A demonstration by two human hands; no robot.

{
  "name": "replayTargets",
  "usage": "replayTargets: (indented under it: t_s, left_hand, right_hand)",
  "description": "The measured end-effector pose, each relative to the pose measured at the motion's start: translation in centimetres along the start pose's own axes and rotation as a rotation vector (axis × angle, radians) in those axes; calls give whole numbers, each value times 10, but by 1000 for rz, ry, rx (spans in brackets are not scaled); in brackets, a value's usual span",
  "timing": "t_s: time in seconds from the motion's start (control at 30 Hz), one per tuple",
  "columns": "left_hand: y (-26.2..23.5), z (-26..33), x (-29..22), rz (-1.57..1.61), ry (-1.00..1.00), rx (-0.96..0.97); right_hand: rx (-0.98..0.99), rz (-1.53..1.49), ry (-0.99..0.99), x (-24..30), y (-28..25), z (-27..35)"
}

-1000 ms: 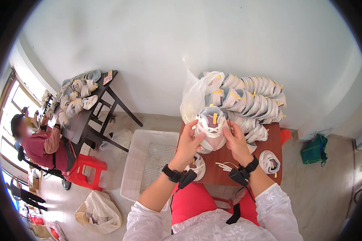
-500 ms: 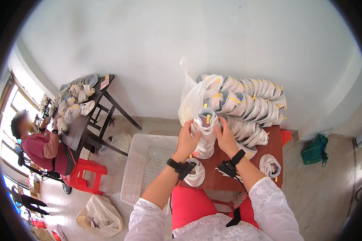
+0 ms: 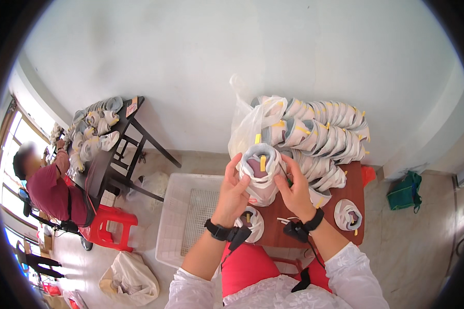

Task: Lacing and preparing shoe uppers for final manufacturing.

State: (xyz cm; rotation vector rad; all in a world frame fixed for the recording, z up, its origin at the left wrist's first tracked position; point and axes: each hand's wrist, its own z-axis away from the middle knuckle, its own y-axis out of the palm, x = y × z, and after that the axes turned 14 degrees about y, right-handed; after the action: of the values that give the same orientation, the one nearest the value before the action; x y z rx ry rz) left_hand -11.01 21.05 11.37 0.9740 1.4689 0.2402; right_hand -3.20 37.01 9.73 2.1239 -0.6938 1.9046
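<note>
We hold a pale shoe upper (image 3: 263, 188) over the reddish-brown bench (image 3: 352, 186), our left grip (image 3: 232, 194) and right grip (image 3: 296, 191) grasping its opposite sides.

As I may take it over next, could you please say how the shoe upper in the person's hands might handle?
The shoe upper is probably pliable, since similar stacked uppers nest closely together. It is likely light for its size, looking hollow inside.
</note>
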Motion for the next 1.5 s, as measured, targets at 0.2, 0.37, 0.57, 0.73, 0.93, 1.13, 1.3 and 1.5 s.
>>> replayTargets:
  t_s: [0.2, 0.37, 0.57, 0.73, 0.93, 1.13, 1.3, 1.5]
  left_hand:
    - [10, 30, -7, -133, -59, 57]
    - [10, 42, -24, -235, -85, 86]
    - [35, 59, -32, -612, 117, 260]
    - [31, 66, -30, -579, 152, 297]
    - [48, 75, -39, -631, -40, 281]
    - [51, 84, -38, -458, -13, 306]
    - [58, 87, -42, -234, -85, 264]
    - [57, 89, -39, -16, -121, 206]
  right_hand:
    - [38, -189, 73, 22, -10, 23]
    - [123, -199, 147, 28, -19, 43]
    - [86, -133, 17, 38, -23, 66]
    - [74, -150, 18, 43, -29, 75]
    - [54, 100, -147, 35, -39, 92]
    - [-43, 5, -167, 32, -35, 103]
    - [-52, 28, -171, 30, -38, 106]
    - [-80, 185, -251, 50, -43, 110]
